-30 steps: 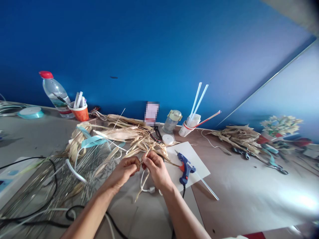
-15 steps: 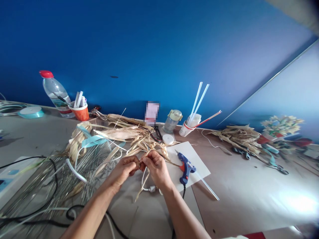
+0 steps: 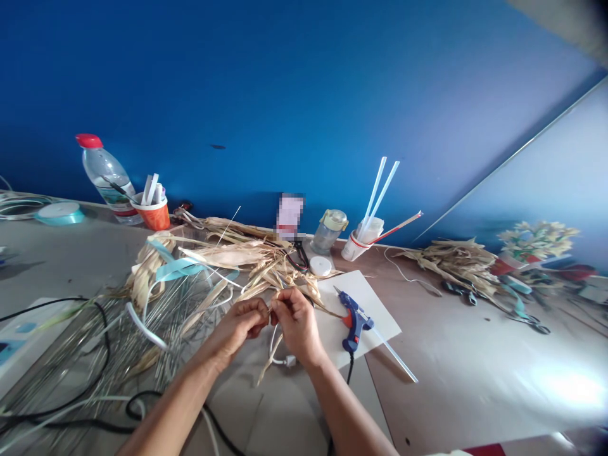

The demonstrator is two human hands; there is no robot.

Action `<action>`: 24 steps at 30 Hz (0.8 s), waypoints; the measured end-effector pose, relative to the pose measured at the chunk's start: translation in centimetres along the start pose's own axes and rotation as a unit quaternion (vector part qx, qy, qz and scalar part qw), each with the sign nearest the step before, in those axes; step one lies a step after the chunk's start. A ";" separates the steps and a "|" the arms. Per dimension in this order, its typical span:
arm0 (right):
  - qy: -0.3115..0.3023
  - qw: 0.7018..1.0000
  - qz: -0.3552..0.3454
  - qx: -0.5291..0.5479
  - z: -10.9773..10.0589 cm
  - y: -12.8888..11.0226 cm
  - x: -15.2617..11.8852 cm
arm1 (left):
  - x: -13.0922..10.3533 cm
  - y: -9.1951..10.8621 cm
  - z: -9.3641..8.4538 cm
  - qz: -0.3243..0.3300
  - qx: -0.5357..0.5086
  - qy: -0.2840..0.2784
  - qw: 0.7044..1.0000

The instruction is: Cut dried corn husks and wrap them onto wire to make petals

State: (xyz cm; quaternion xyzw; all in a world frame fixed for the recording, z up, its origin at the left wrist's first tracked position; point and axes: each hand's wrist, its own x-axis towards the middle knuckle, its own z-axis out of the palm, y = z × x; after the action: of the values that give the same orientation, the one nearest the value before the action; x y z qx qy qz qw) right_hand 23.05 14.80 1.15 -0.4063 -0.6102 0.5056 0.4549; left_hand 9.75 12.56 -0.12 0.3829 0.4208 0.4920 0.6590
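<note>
My left hand (image 3: 247, 322) and my right hand (image 3: 298, 322) meet fingertip to fingertip over the near side of the husk pile. Both are closed in a pinch on a thin, pale strip of dried corn husk (image 3: 270, 308), mostly hidden by the fingers. Below them a curled husk piece (image 3: 266, 367) shows; whether it joins the pinched strip I cannot tell. A white cable with a plug (image 3: 289, 361) lies under my right wrist. Behind the hands spreads a heap of dried corn husks (image 3: 237, 253). To the right, a blue glue gun (image 3: 355, 320) rests on white paper (image 3: 380, 316).
Thin metal wires (image 3: 156, 329) cover the left, with black cords and a power strip (image 3: 23, 335). Along the wall stand a bottle (image 3: 107, 174), a red cup (image 3: 154, 215), a glass jar (image 3: 327, 233) and a cup with glue sticks (image 3: 356, 246). Scissors (image 3: 534, 324) lie far right.
My right hand has shifted slightly, its fingers gathering closer at the pinch. My left hand has turned a little and stays against it. Everything on the table looks the same.
</note>
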 end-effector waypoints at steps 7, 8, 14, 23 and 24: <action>0.032 0.998 -0.040 -0.019 -0.1 0.5 -0.3 | -0.3 0.2 0.4 0.007 -0.010 -0.009 1.000; 0.037 0.998 -0.046 -0.024 -0.1 0.6 -0.3 | -0.3 0.2 0.4 0.001 -0.018 -0.006 1.000; 0.054 0.994 -0.062 -0.076 -0.1 0.6 -0.2 | -0.1 0.7 1.0 0.055 0.061 0.040 0.996; 0.051 0.990 -0.075 -0.108 -0.1 0.5 -0.3 | -0.6 0.6 1.4 0.175 0.330 0.130 0.918; 0.051 0.990 -0.077 -0.111 -0.1 0.6 -0.4 | -0.6 0.5 1.3 0.179 0.346 0.133 0.911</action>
State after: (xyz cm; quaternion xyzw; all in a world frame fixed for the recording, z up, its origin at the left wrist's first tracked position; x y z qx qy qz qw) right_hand 23.26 14.58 0.56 -0.4312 -0.6680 0.3767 0.4753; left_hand 10.70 11.99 0.85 0.5867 0.5730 0.4717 0.3241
